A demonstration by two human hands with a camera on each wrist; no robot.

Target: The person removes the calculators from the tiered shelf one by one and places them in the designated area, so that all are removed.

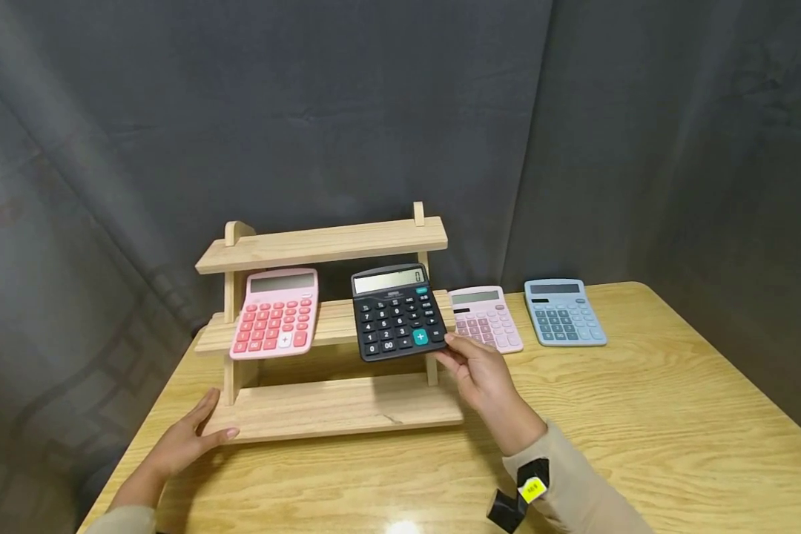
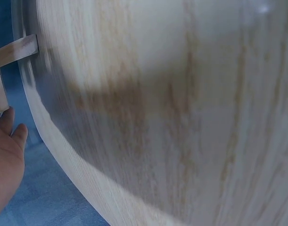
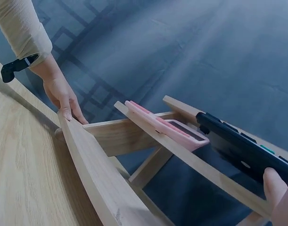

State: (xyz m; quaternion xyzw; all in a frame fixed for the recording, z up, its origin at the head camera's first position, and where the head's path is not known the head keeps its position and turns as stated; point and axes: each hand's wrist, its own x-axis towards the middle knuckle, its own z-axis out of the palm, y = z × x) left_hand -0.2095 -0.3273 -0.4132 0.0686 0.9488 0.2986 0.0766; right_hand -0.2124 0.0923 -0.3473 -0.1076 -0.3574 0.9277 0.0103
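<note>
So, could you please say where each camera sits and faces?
Head: on the head, facing forward and down at the tiered wooden shelf; left hand, right hand, both sleeves show.
Left wrist: on that wrist, facing the tabletop; part of the left hand shows.
Right wrist: on that wrist, facing across the shelf; left hand and sleeve, part of right hand show.
Head and right wrist share the black calculator.

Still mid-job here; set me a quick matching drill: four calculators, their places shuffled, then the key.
1. black calculator
2. pink calculator with coral keys
3. lilac calculator
4. blue calculator

A. on the table, farthest right in the head view
B. on the middle shelf
C. on the table, partly hidden by the right hand in the head view
D. held in the right hand

Pairs: 1-D, 2-B, 3-C, 4-A
</note>
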